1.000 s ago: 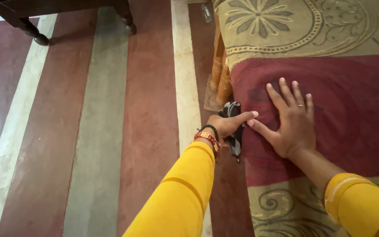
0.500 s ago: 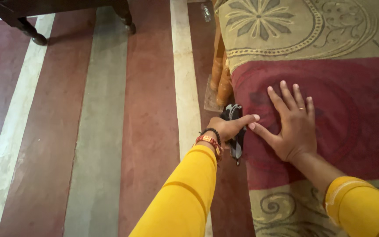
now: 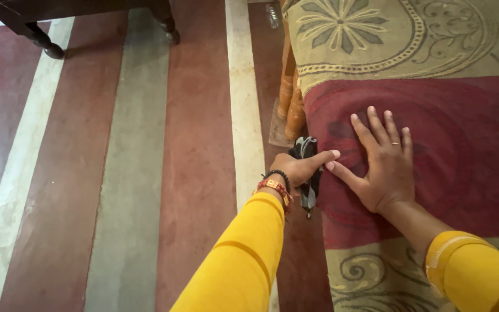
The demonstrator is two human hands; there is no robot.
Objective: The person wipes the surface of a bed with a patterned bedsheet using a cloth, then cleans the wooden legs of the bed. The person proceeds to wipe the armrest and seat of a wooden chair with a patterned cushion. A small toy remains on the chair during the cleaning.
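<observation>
My left hand (image 3: 298,167) is curled around a dark grey-and-black bundle of cloth (image 3: 309,190) at the side edge of a bed, its forefinger stretched along the edge. My right hand (image 3: 383,166) lies flat with fingers spread on the red part of the bedspread (image 3: 463,133), thumb tip almost touching the left forefinger. A ring shows on one right finger. Beaded bracelets sit at my left wrist, and both sleeves are yellow.
The bedspread has olive patterned bands (image 3: 376,34) above and below the red field. A turned orange wooden bedpost (image 3: 291,98) stands just beyond my left hand. The floor (image 3: 145,173) is striped red, grey and cream. Dark furniture legs (image 3: 47,46) stand at top left.
Almost nothing has moved: both hands stay at the bed's edge, with only a slight shift of the view and of the cloth's hanging end.
</observation>
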